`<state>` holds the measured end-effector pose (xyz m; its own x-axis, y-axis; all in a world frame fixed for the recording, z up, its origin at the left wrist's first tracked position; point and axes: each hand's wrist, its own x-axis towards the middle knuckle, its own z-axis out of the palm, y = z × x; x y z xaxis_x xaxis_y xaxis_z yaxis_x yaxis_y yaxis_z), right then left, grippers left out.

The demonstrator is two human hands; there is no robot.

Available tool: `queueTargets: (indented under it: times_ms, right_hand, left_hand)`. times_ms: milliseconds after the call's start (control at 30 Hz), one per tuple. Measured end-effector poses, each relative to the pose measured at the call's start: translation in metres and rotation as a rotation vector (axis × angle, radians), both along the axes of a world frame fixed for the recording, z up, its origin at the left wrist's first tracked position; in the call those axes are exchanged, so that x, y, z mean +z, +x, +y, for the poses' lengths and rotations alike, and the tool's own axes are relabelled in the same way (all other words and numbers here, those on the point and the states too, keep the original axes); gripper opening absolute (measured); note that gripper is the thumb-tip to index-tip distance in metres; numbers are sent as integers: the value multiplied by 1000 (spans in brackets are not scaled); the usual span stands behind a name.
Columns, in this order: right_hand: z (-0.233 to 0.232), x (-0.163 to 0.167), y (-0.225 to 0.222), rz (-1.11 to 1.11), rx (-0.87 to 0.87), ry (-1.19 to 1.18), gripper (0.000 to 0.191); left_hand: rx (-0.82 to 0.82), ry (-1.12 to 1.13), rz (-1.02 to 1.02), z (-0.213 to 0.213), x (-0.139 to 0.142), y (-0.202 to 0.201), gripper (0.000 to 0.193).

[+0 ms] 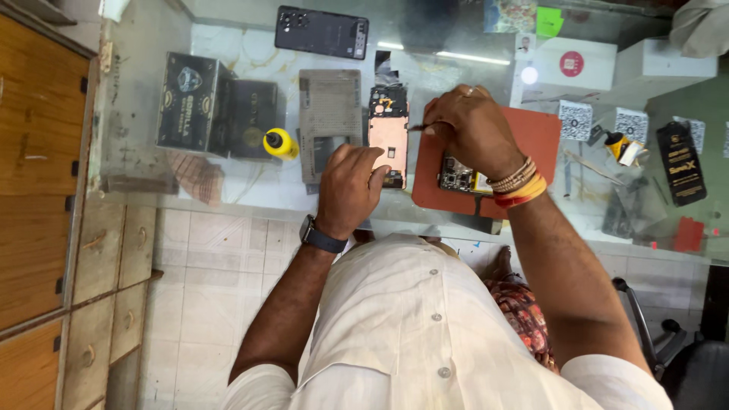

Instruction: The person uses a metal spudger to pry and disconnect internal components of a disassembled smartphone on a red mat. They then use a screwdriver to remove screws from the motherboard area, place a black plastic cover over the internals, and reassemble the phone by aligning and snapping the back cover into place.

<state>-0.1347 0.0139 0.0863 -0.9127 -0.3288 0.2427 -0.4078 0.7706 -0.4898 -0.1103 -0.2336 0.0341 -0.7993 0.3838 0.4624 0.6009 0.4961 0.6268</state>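
Note:
An opened phone frame [387, 125] with a copper-coloured inner plate lies on the glass counter [250, 190]. My left hand [349, 186] rests on its near end, fingers curled and pressing it down. My right hand [471, 125] grips thin dark tweezers [418, 127] whose tip points at the frame's right edge. Beneath my right wrist, a second opened phone [456, 178] showing its circuit board lies on a red mat [531, 137].
A grey rectangular pad [329, 106], a yellow-capped bottle [281, 143] and two dark boxes [216, 106] sit left of the frame. A black phone back cover [323, 32] lies farther away. White boxes [577, 64], small tools and packets lie to the right. Wooden drawers [45, 190] stand at left.

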Motion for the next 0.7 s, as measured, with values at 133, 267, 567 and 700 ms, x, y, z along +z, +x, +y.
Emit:
queueTargets:
  times_ms: [133,267,567,700]
  right_hand:
    - [19,-19,17,-168,-209,-571,31]
    - [41,-36,24,-327,-405,-1020,15]
    - [84,-25,43,-407,-487,-1190,41]
    - [100,-32,47,-290,-454,-1012,33]
  left_hand:
    - [-3,214,-347,30,-10,-2,17]
    - [-111,534,-743,81,-25,-7,24]
    - [-186,690,-820,175,-26,-16,43]
    - [-150,760,-846,197,-21,-14,34]
